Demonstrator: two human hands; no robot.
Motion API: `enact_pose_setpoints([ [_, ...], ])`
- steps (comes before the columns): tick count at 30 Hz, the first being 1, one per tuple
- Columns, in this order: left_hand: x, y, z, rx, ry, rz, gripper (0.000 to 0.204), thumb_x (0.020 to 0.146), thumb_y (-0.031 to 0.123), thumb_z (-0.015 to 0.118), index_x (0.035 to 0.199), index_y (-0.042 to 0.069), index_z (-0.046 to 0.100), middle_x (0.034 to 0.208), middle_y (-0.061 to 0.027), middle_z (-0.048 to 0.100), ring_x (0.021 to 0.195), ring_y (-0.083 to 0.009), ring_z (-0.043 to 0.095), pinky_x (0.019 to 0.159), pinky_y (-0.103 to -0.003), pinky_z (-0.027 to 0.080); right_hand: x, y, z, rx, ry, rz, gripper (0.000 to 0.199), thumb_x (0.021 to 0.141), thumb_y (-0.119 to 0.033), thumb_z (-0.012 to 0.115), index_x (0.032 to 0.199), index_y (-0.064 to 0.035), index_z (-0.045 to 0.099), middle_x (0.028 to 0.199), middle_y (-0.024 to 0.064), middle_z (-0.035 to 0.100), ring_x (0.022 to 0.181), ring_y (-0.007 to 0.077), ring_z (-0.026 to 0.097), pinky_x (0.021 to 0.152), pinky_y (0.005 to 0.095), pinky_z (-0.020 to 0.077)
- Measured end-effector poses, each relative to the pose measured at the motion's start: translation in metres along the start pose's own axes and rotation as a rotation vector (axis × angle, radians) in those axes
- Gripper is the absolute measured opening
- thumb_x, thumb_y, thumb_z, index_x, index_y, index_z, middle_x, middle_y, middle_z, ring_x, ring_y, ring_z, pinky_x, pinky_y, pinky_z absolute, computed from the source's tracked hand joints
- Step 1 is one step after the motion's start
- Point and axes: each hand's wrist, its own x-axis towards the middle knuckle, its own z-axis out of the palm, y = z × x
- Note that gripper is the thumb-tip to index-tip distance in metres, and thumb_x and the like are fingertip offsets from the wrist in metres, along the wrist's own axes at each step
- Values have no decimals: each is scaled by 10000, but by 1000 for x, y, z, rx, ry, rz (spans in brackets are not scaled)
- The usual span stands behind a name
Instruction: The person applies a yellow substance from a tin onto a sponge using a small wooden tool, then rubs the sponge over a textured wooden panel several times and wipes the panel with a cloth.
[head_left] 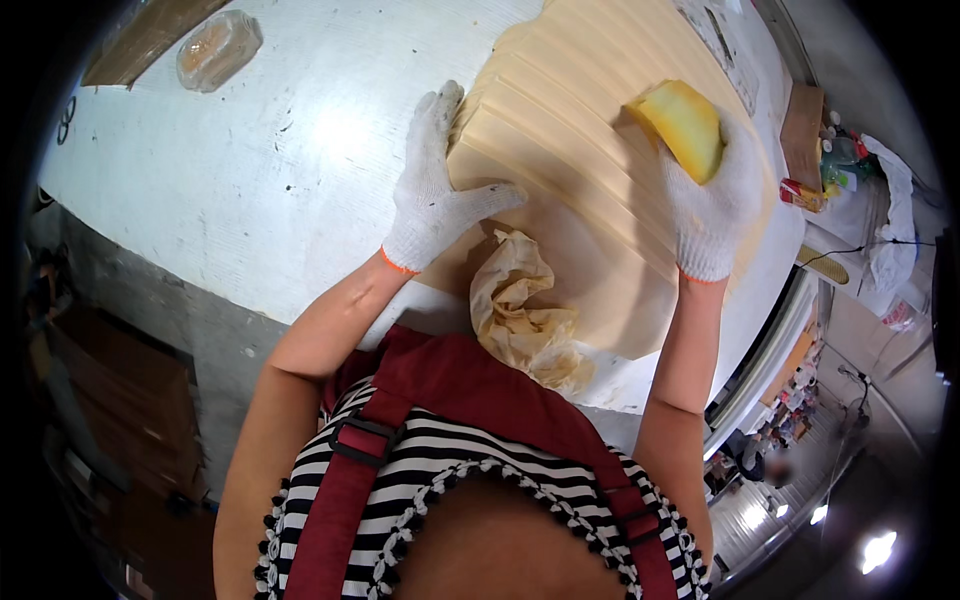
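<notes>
Thin tan sheets [560, 130] lie fanned in an overlapping stack on the white table, with their edges forming a row of steps. My left hand [432, 190], in a white knit glove with an orange cuff edge, rests at the stack's left side. Its thumb stretches over the sheets and its fingers point away from me. In my right hand [715, 205], gloved the same way, is a yellow sponge-like block [682, 125] with a curved edge, over the right part of the sheets. A crumpled cream-coloured cloth or paper [520, 300] lies at the near edge between my forearms.
The white table [250, 190] spreads to the left. A clear plastic-wrapped lump [220, 50] and a brown board [150, 40] lie at its far left. Plastic bottles [845, 152] and a white plastic bag [890, 220] sit beyond the right side. My red apron meets the table's near edge.
</notes>
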Motion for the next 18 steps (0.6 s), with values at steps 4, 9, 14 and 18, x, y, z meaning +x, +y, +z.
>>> enact_pose_setpoints([
  [4, -1, -5, 1, 59, 0, 82, 1136, 638, 51, 857, 1495, -38, 117, 1513, -212, 259, 1398, -296, 316, 1096, -381, 369, -4, -7, 8, 1, 15, 1, 414, 676, -101, 760, 1069, -63, 637, 971, 120, 647, 888, 319, 610, 797, 383, 492],
  [9, 0, -10, 4, 68, 60, 109, 1154, 580, 295, 917, 1463, -36, 251, 1446, -237, 347, 1374, -369, 313, 1104, -403, 343, -1, -2, 19, -4, 74, 12, 437, 665, -99, 777, 1076, -60, 636, 971, 115, 649, 907, 304, 617, 803, 374, 496],
  [14, -1, -5, 0, 73, -3, 117, 1138, 646, 67, 865, 1497, -33, 116, 1516, -210, 255, 1401, -292, 312, 1095, -378, 373, -8, -1, -1, 17, 3, 122, 444, 665, -100, 779, 1082, -52, 632, 974, 109, 651, 923, 299, 613, 809, 366, 496],
  [18, 0, -6, 0, 34, -10, 84, 1142, 647, 69, 864, 1498, -33, 110, 1516, -212, 251, 1401, -291, 310, 1097, -376, 372, -5, -1, 11, 4, -10, 33, 453, 659, -93, 787, 1081, -44, 631, 972, 119, 649, 929, 303, 615, 818, 367, 497],
])
